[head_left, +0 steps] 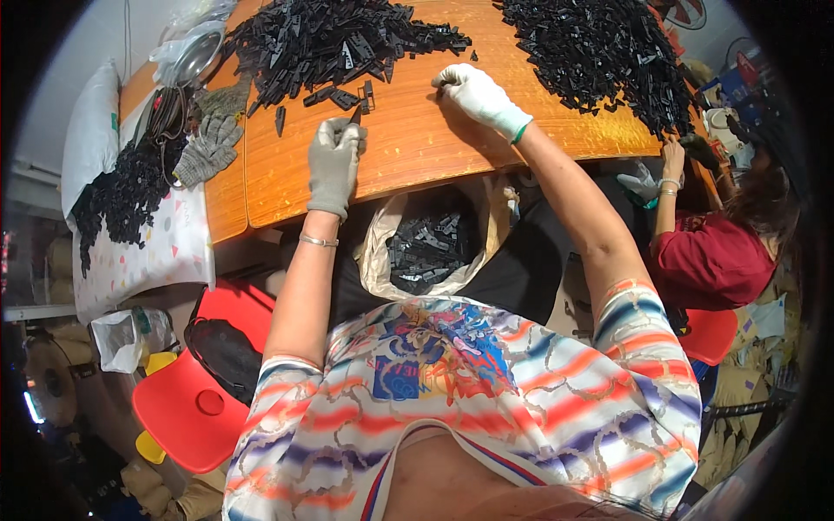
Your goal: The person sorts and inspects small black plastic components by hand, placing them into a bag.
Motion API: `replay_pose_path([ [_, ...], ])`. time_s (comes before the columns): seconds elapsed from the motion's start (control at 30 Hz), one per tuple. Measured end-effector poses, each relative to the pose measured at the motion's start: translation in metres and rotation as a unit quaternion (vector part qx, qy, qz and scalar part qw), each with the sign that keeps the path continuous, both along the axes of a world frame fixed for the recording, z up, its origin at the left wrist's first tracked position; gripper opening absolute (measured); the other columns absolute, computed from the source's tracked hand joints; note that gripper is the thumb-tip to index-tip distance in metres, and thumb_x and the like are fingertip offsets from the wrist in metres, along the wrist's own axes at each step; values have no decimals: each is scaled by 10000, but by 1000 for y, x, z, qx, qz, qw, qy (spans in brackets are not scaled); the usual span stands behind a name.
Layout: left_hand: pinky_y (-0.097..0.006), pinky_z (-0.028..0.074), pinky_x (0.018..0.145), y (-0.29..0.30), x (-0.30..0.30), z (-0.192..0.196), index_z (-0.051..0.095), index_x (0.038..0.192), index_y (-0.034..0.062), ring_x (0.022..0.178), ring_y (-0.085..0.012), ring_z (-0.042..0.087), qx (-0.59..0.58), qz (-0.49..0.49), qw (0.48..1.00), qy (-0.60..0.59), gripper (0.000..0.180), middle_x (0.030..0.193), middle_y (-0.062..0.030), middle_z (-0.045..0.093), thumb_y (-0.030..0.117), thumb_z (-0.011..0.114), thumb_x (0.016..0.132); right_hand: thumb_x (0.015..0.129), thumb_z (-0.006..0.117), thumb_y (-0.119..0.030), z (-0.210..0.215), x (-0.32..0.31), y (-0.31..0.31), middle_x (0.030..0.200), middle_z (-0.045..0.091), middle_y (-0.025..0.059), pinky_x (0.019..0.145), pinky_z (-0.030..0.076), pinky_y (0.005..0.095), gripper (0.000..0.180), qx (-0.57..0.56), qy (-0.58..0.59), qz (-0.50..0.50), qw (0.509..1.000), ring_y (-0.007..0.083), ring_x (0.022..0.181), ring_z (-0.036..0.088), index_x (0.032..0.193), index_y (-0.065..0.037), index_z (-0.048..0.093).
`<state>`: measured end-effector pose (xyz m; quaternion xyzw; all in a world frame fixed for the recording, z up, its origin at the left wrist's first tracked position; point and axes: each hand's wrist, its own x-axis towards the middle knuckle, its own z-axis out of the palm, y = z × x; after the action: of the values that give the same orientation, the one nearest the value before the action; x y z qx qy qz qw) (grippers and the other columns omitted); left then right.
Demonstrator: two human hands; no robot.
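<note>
My left hand (334,167), in a grey-coated glove, is closed with a small black plastic piece (356,114) sticking up from between thumb and fingers. It hovers near the front edge of the wooden table (395,154). My right hand (478,97), in a white glove with a green cuff, is over the table further right. Its fingers are pinched together, and whatever sits between them is too small to make out. A big heap of black plastic pieces (317,48) lies beyond my left hand, with several loose ones nearest to it.
A second black heap (599,52) covers the far right of the table. At the table edge before me hangs an open bag (378,247) holding black pieces. Grey knitted gloves (211,148) lie at left. A co-worker in a red shirt (717,260) sits at right; a red chair (195,408) stands lower left.
</note>
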<state>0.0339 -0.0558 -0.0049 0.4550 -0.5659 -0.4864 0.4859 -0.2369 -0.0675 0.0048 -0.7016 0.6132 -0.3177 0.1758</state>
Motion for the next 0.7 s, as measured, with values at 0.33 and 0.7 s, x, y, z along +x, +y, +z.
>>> replay_pose_path([
  [0.33, -248, 439, 576, 15, -32, 10, 473, 1155, 6, 723, -172, 525, 192, -143, 941, 239, 225, 892, -93, 520, 162, 452, 993, 883, 587, -151, 21, 29, 38, 833, 642, -8, 605, 436, 204, 285, 64, -308, 19, 949, 43, 677, 525, 1124, -23, 665],
  [0.7, -182, 396, 555, 30, -46, 36, 509, 1117, 55, 668, -85, 485, 235, -140, 924, 266, 228, 813, -18, 523, 241, 443, 1002, 883, 610, -198, 44, 68, 58, 835, 647, -7, 570, 437, 211, 242, 55, -364, -5, 930, 45, 640, 517, 1045, -39, 693],
])
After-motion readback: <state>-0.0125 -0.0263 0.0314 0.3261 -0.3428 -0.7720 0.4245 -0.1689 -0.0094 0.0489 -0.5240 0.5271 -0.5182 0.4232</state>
